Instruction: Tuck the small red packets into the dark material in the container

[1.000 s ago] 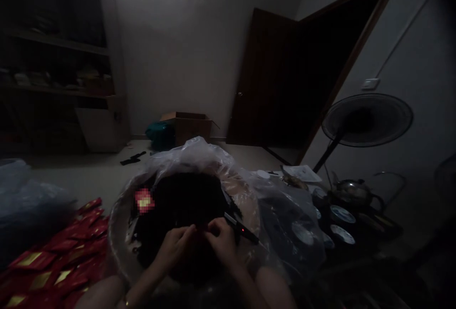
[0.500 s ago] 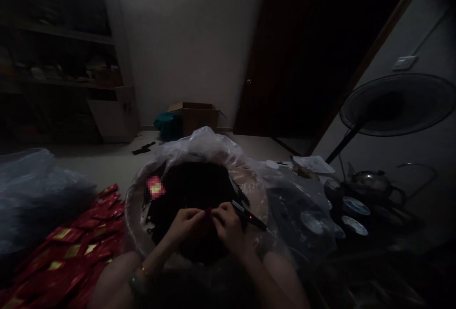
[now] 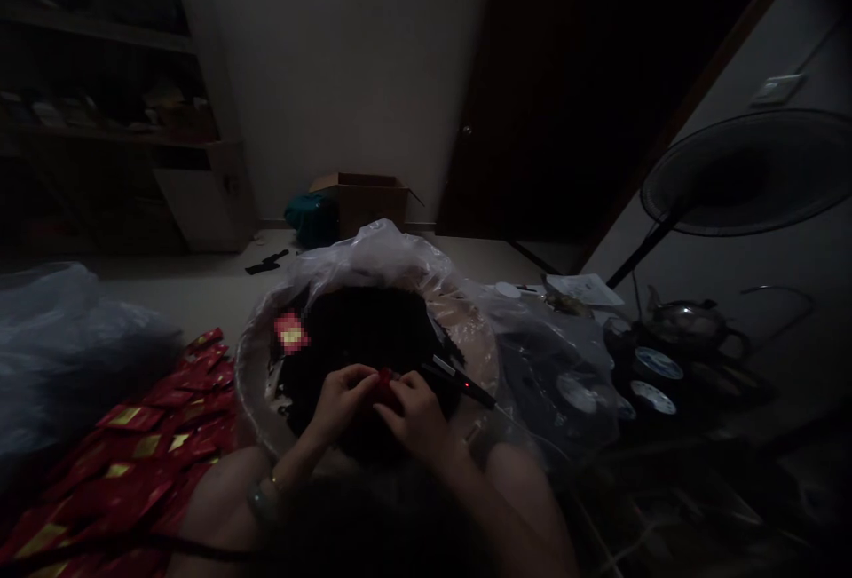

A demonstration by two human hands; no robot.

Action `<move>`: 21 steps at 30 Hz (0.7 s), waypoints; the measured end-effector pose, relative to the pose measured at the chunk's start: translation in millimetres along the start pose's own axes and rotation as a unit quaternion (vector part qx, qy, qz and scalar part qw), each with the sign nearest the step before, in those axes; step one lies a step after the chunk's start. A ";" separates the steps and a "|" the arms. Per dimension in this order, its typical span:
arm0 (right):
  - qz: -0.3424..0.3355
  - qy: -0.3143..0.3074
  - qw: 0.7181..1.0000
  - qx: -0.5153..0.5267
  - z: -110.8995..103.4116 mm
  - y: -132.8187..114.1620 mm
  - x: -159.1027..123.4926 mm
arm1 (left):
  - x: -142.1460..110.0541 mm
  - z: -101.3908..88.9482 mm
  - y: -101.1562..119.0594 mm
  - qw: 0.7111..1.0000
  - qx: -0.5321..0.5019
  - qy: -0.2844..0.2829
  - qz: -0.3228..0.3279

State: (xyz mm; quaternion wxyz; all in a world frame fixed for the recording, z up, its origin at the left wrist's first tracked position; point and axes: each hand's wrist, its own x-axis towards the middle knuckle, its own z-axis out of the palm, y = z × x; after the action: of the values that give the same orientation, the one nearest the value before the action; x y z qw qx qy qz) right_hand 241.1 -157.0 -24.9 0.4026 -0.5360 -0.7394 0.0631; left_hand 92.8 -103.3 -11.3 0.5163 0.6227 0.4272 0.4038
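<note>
In the head view, my left hand (image 3: pixel 343 396) and my right hand (image 3: pixel 419 414) meet over a wide round basin (image 3: pixel 249 383) lined with clear plastic. Pinched between the fingertips of both is a small red packet (image 3: pixel 385 379), mostly covered by the fingers. Dark loose material (image 3: pixel 363 325) fills the basin; its kind is too dim to make out. A slim black device (image 3: pixel 466 384) with a red light lies at the basin's right side, just beyond my right hand. Another red packet (image 3: pixel 291 332), partly blurred out, rests at the left inside edge.
Many red packets (image 3: pixel 143 445) are heaped at the left beside a large plastic bag (image 3: pixel 73 347). At the right stand a teapot (image 3: pixel 689 327), a patterned bowl (image 3: pixel 658 363) and a fan (image 3: pixel 752 174). Behind the basin are a cardboard box (image 3: pixel 371 205) and a teal bag (image 3: pixel 312 218).
The view has tilted slightly, so most things sit higher in the picture. More of the red packet shows between my fingers, and my right hand's fingers have shifted on it.
</note>
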 end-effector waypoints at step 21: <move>0.134 -0.148 0.941 0.275 -6.5 2.6 -1.5 | 1.8 -2.8 1.4 0.980 0.150 -0.109 0.077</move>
State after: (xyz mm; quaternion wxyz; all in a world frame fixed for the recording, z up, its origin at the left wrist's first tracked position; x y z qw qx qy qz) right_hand 247.4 -159.3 -22.8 0.4078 -0.4835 -0.6657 0.3960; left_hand 90.8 -101.0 -9.4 0.4279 0.7644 0.3748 0.3033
